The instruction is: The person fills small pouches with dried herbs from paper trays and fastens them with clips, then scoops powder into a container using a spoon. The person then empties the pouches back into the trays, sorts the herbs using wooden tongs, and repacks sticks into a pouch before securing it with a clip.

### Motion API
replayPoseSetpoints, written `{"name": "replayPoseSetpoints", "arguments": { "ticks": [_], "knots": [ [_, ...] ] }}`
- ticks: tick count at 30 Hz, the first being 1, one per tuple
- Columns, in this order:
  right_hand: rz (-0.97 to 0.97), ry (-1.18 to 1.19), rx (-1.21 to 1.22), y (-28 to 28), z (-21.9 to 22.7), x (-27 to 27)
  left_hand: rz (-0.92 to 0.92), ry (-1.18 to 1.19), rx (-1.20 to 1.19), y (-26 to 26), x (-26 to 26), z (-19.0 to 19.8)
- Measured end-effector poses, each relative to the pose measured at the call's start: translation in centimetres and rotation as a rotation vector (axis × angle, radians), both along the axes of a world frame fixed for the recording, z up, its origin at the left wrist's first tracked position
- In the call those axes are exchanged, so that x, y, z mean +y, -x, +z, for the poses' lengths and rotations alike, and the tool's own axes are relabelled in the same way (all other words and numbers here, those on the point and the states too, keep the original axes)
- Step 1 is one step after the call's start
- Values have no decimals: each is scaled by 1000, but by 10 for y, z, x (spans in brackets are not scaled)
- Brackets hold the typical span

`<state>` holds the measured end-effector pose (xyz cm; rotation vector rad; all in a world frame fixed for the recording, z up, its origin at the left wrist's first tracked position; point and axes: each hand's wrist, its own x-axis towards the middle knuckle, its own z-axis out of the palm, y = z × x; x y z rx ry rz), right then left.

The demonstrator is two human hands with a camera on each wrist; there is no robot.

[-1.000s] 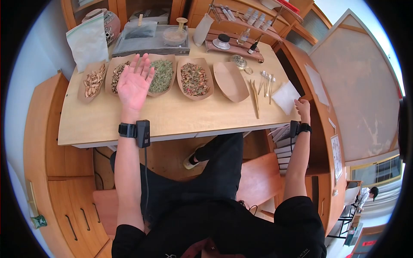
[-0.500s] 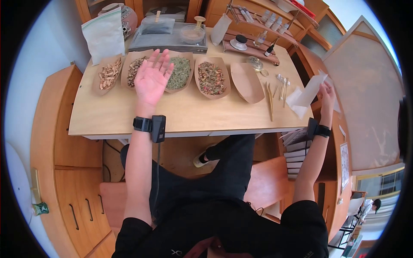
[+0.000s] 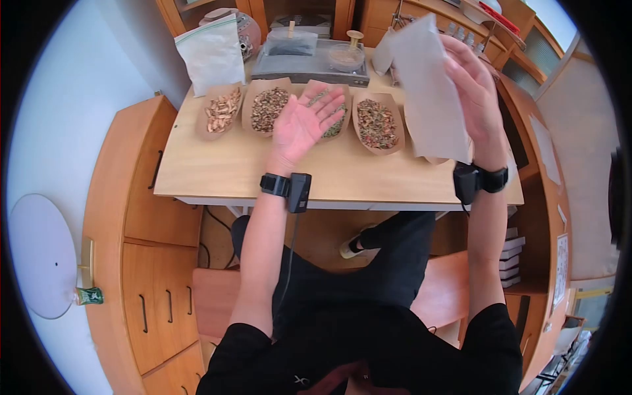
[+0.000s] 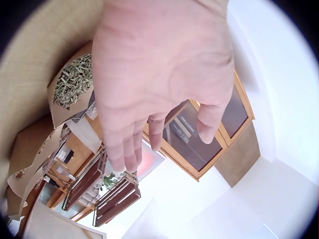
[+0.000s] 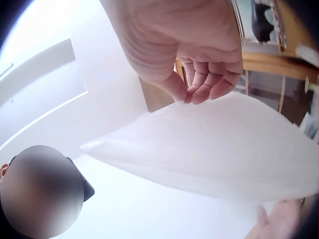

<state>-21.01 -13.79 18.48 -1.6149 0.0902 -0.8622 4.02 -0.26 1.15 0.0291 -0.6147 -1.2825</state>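
Note:
My right hand is raised over the right part of the table and pinches a thin white sheet between thumb and fingertips. In the right wrist view the same sheet hangs in a soft curve below the fingertips. The sheet covers most of a brown paper tray behind it. Palm up with spread fingers, my left hand is held over the table and partly hides a tray of dried green herb. Nothing lies on that palm.
Paper trays of pale slices, brown pieces and mixed petals line the table. Behind them stand a white zip bag, a grey tray and a gold-coloured stand. Small bottles sit at the back right.
My right hand has lifted the white sheet from the table's right side and brought it up and leftward. The left hand keeps its palm-up pose. The head view has turned.

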Motion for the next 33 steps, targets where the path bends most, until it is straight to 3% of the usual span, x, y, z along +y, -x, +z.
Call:
{"name": "replayPoseSetpoints", "arguments": {
  "ticks": [3,6,8,9,11,12,15,17,20,24,27,29,30,32,33],
  "knots": [
    [97,-60,-14,-45,-11,18,-75,40,-82,2,2,2],
    [140,-76,38,-81,-34,13,-105,36,-17,7,8,3],
    [167,-90,79,-95,-46,13,213,-218,-127,11,17,8],
    [55,-25,182,-99,-50,14,214,-218,-131,7,15,4],
    [-67,28,303,-105,-61,10,-193,123,168,-3,7,-9],
    [-67,27,302,-110,-69,6,-193,121,168,-4,8,-8],
    [-85,117,236,-118,-81,1,-150,17,178,1,11,0],
    [3,26,226,-123,-81,5,56,-126,-30,8,12,10],
    [-34,47,301,-129,-73,16,-15,61,-66,14,15,17],
    [-45,98,309,-145,-86,17,4,89,-23,10,14,11],
    [-157,263,244,-146,-92,20,173,-33,-60,5,15,5],
    [-290,394,154,-131,-95,29,398,-137,-11,4,14,4],
    [-281,394,160,-121,-94,36,405,-140,-3,5,13,8],
    [-461,654,142,-97,-93,52,320,39,-25,7,11,16],
    [-434,611,111,-89,-97,59,323,35,-18,5,10,14]
  ]
}}
